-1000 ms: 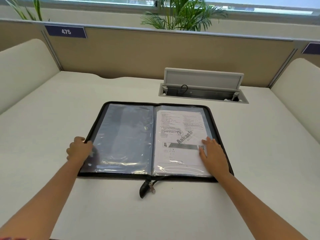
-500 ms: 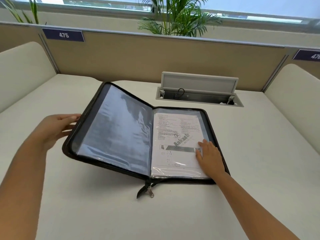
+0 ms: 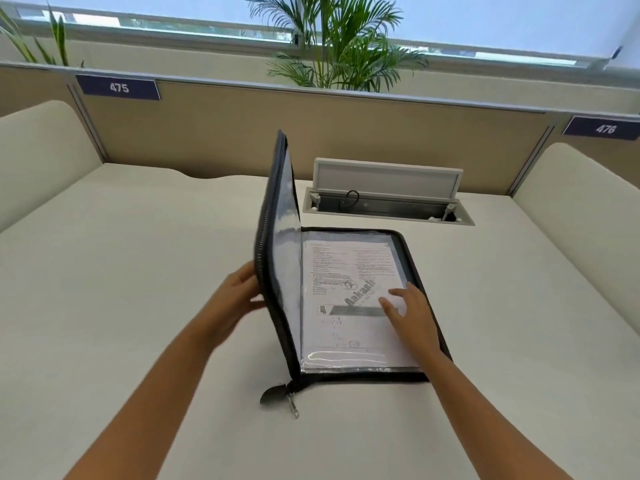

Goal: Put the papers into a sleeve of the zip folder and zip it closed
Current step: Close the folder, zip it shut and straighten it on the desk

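Note:
A black zip folder [image 3: 420, 268] lies on the white desk, its right half flat and its left cover [image 3: 273, 237] standing almost upright. Printed papers [image 3: 346, 271] sit inside a clear sleeve on the right half. My left hand [image 3: 235, 299] holds the raised cover from behind, fingers on its zip edge. My right hand [image 3: 412, 317] rests flat on the papers, fingers spread. The zip pull [image 3: 292, 405] hangs loose at the folder's near corner by the spine.
An open cable hatch [image 3: 388, 195] with a raised lid is set in the desk just behind the folder. Beige partitions with labels 475 [image 3: 118, 87] and 476 [image 3: 605, 128] wall the desk at the back and sides. A palm plant [image 3: 343, 43] stands beyond.
My left hand has swung the left cover up from flat on the desk to nearly vertical. My right hand has stayed on the papers.

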A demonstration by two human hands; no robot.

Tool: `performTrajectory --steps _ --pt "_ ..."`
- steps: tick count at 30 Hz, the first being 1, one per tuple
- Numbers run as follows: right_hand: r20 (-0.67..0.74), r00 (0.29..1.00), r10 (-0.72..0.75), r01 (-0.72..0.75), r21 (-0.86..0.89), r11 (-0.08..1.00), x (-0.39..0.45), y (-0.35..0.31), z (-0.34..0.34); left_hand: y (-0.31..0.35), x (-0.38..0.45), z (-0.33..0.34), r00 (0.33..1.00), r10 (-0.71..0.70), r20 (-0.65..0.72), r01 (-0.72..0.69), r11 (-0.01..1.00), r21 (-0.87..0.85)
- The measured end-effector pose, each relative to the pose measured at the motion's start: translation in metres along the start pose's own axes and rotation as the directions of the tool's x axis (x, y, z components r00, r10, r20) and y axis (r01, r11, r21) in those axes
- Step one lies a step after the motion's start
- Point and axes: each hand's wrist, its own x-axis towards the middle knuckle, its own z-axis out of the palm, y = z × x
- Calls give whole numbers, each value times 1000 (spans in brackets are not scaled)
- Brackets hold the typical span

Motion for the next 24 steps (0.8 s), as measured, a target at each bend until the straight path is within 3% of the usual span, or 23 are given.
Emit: performTrajectory --steps 3,6,8,10,13,17,21,24 --pt "-36 999 -15 18 98 995 0 -13 0 -11 1 13 997 -61 46 60 998 22" --pt "26 999 43 -49 310 949 2 -33 -9 -17 2 18 991 -92 96 87 995 45" --pt "169 977 130 -204 566 799 7 -43 -19 -20 4 23 989 -112 98 104 991 80" --pt "361 923 129 -371 756 538 16 -43 -31 -26 5 27 988 -133 82 124 987 103" --pt "479 876 52 -464 809 360 26 -37 -50 -34 5 32 980 -192 60 183 975 127" --pt "521 853 29 -488 777 397 30 -35 -73 -43 0 45 967 -237 98 214 957 198" --pt "536 800 269 -588 608 534 36 -21 -90 -51 1 56 962 -239 136 190 935 299" --pt "508 752 420 -658 607 446 37 8 -87 -58 3 58 962 -234 140 168 913 372"
